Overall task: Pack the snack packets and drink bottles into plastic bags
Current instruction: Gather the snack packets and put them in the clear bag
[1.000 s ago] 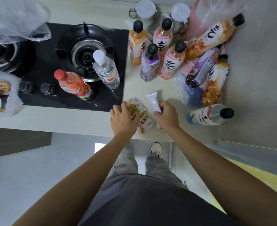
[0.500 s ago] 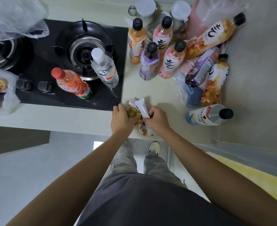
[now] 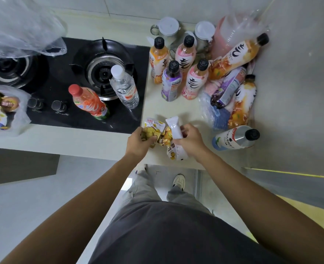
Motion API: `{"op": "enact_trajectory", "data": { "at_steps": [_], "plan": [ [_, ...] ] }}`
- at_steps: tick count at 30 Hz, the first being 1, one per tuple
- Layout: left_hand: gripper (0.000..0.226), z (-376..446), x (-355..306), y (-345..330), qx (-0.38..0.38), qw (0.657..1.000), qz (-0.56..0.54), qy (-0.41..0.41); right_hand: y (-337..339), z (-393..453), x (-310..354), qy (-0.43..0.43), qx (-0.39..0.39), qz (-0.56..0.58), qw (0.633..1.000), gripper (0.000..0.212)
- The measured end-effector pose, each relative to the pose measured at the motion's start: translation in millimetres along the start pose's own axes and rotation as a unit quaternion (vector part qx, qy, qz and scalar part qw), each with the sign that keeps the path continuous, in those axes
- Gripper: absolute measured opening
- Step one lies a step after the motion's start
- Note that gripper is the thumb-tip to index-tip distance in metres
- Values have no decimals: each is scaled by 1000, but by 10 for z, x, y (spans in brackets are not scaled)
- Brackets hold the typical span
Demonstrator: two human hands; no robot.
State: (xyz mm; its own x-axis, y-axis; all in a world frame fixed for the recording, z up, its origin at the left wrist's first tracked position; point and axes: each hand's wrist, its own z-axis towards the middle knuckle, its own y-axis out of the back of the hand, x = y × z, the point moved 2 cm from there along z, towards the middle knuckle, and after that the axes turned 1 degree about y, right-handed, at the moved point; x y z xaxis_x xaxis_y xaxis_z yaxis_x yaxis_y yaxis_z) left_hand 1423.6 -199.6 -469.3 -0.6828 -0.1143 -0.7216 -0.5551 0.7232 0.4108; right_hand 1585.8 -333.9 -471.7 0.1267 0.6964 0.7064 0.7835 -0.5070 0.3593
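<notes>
Pale cream countertop (image 3: pixel 92 33) runs across the upper frame, with a black two-burner gas hob (image 3: pixel 65 103) set into it at upper left and two knobs (image 3: pixel 47 106) along its near edge. Light tiled wall (image 3: pixel 157 4) at the top. Grey wall (image 3: pixel 300 92) fills the right side. Pale grey floor (image 3: pixel 23 216) lower left, with a dark cabinet front (image 3: pixel 20 164) under the counter. Light is soft and even.

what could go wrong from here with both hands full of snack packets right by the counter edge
The left hand and right hand each hold several snack packets in a loose grip near the counter edge; one could slip to the floor. The red-capped bottle and water bottle stand on the stove, so a reaching arm might topple them.
</notes>
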Motion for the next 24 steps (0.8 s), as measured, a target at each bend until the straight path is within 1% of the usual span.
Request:
{"op": "enact_trajectory", "data": {
  "at_steps": [2, 5, 7, 10, 15, 19, 22, 24],
  "plan": [
    [26, -120, -19, 125, -4, 999, -33, -10, -26, -40, 95, 13, 34, 18, 999, 43],
    [26, -349, 28, 365, -35, 997, -64, -6, -185, -129, 249, 42, 76, 7, 996, 22],
    [25, -520, 124, 572, -78, 994, -79, 8, -370, -219, 365, 51, 103, 7, 993, 20],
    [26, -787, 321, 929, -136, 984, -115, 28, -746, -378, 588, 69, 142, 12, 987, 23],
    [25, -1250, 840, 1674, -220, 956, -192, 41, -1638, -700, 1058, 107, 200, -30, 973, 24],
    [14, -1549, 1318, 2361, -265, 934, -236, 41, -2448, -911, 1494, 153, 243, -60, 956, 20],
    [14, -1692, 1781, 2922, -284, 922, -258, 56, -3160, -1028, 1829, 172, 242, -86, 951, 19],
    [14, -1728, 2035, 3313, -285, 923, -252, 60, -3630, -1103, 2019, 184, 230, -95, 951, 20]
  ]
}}
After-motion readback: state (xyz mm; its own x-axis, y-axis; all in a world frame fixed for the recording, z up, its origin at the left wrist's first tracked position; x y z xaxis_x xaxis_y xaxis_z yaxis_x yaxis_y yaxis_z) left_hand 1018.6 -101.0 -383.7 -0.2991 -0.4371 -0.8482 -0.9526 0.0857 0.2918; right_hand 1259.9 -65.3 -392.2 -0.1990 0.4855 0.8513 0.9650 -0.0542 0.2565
